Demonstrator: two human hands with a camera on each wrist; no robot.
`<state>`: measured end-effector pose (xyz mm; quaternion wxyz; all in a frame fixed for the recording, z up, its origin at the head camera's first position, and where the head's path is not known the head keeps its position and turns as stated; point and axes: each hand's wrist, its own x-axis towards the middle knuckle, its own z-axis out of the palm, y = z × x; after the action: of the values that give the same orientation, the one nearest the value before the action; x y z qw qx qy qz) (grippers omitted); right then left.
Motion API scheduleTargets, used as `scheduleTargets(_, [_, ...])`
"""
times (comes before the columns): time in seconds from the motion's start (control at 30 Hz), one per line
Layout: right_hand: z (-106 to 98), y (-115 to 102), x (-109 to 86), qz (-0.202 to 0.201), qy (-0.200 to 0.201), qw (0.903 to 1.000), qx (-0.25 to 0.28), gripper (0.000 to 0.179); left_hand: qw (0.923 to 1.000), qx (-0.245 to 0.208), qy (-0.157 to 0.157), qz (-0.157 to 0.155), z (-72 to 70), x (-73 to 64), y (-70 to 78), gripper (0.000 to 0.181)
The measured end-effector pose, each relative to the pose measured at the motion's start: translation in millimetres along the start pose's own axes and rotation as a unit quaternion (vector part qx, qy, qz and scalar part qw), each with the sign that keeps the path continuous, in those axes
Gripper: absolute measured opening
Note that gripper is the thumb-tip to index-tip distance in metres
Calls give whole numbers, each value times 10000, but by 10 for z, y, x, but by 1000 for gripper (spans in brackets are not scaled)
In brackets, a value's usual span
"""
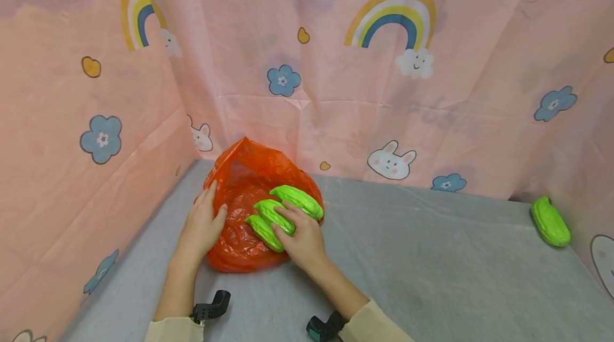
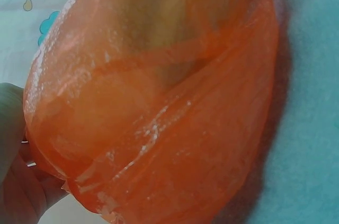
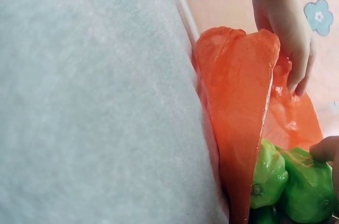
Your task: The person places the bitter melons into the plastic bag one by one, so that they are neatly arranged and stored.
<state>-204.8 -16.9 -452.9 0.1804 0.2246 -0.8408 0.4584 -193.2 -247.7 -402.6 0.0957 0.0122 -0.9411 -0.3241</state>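
Observation:
An orange plastic bag (image 1: 235, 246) lies with its mouth spread wide at the left of the grey surface. My left hand (image 1: 201, 225) holds its left rim, thumb on the inner side; the left wrist view shows that hand (image 2: 24, 181) at the bag's edge. Inside the bag's mouth are three bright green, ridged gourds, side by side: a near gourd (image 1: 264, 234), a middle gourd (image 1: 267, 208) and a far gourd (image 1: 299, 201). My right hand (image 1: 304, 238) grips the middle one between thumb and fingers. Part of that gourd is hidden under the hand.
Another green gourd (image 1: 550, 223) lies far to the right, near the right-hand cloth wall. Pink patterned cloth (image 1: 336, 118) closes off the back and both sides. Grey cloth (image 1: 422, 267) covers the surface between the bag and the lone gourd.

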Motion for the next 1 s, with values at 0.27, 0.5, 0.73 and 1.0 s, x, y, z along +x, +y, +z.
scheduleTargets(0.27, [3,-8,-2,59,-69,10000,-31,40,10000,0,-51,-26,-6,-5,1,66])
scheduleTargets(0.5, [-15,-28,1,24,-117,9998,-181,41,9999,-18,-109,-73,-18,-5,4,67])
scheduleTargets(0.73, [-47,-47,-3,-76,-312,9981,-522,42,9999,-39,-127,-91,-19,-8,5,67])
scheduleTargets(1.0, [-84,-58,11,-262,-199,9926,-1167,40,9998,-7,-164,-87,-33,-8,19,67])
